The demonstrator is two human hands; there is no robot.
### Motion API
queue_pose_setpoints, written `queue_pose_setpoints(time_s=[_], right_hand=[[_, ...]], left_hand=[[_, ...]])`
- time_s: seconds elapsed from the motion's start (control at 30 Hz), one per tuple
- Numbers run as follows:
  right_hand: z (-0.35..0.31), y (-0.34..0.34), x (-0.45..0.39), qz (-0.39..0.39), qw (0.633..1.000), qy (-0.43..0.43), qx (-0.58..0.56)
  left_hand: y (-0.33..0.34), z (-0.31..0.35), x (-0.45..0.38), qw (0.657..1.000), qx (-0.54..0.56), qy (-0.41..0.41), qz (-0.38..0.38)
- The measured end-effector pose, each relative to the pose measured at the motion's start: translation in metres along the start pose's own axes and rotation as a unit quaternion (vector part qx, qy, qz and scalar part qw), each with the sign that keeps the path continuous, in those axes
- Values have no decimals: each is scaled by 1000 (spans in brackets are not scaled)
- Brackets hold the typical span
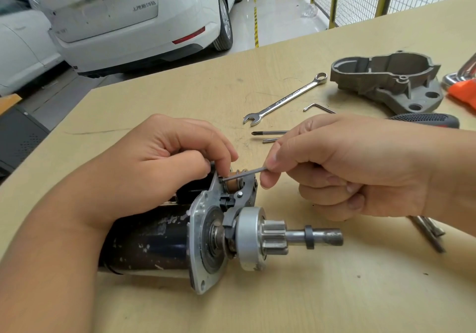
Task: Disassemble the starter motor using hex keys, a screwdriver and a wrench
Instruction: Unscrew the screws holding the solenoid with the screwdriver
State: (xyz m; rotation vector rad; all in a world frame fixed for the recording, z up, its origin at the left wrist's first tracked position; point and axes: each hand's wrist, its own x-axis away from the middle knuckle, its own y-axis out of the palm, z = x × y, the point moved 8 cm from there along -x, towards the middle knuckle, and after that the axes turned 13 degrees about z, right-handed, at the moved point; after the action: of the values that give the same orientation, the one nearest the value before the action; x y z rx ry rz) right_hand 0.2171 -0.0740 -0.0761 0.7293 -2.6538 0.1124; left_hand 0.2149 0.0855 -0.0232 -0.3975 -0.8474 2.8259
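The starter motor (pixel 154 242) lies on its side on the wooden table (pixel 309 294), its black body to the left and its pinion gear and shaft (pixel 296 237) pointing right. My left hand (pixel 159 162) curls over the solenoid at the top of the motor, fingertips at the mounting plate. My right hand (pixel 347 165) pinches a thin hex key (pixel 244 174) whose tip sits at the solenoid end by the plate. The removed grey nose housing (pixel 391 82) lies at the back right.
A combination wrench (pixel 286 99), a second hex key (pixel 318 107) and a screwdriver with a black handle (pixel 425 120) lie behind my right hand. More metal tools (pixel 430 232) poke out under my right wrist. An orange object (pixel 463 93) sits at the right edge. White cars stand beyond the table.
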Motion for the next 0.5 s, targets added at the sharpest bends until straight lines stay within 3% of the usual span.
queue_pose_setpoints(time_s=[0.33, 0.4, 0.5], right_hand=[[-13, -3, -2, 32, 987, -114, 108], [-21, -4, -2, 48, 969, -172, 170], [-37, -1, 4, 69, 910, -283, 296]], left_hand=[[0, -6, -2, 1000, -13, -11, -5], [0, -6, -2, 1000, -15, -11, -6], [1, -4, -1, 1000, -8, -14, -8]])
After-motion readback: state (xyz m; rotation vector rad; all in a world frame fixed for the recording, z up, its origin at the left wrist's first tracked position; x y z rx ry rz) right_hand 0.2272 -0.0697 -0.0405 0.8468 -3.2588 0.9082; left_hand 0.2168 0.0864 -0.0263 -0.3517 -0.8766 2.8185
